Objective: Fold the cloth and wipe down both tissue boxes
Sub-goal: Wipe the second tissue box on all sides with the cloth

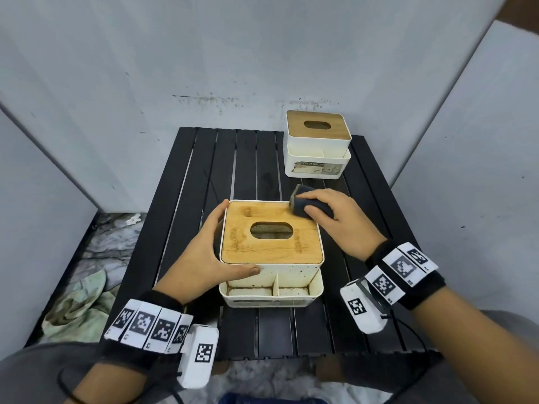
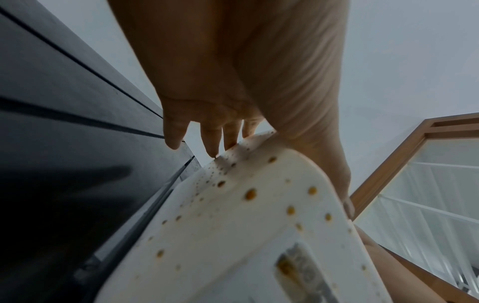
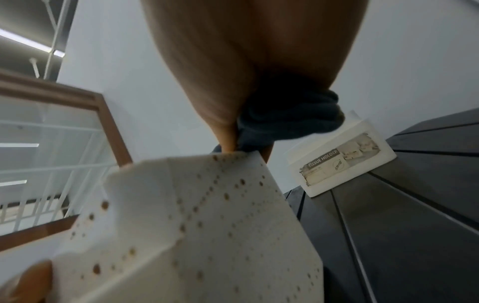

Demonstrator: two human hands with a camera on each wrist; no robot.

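The near tissue box (image 1: 271,275), white and speckled with brown spots, has a wooden lid (image 1: 262,246) and stands mid-table. My left hand (image 1: 237,237) braces its left corner: the thumb lies flat on the front wall and straight fingers (image 2: 211,141) touch the left side. My right hand (image 1: 304,204) pinches a folded dark grey cloth (image 1: 313,207) and presses it on the lid's far right corner. In the right wrist view the cloth (image 3: 290,119) bulges from under the palm above the box (image 3: 194,225). A second tissue box (image 1: 318,144) stands untouched at the back right.
The black slatted table (image 1: 204,176) is hemmed in by grey walls behind and on both sides. A crumpled greenish rag (image 1: 78,304) lies on the floor to the left. The second box (image 3: 342,160) sits a short way beyond my right hand.
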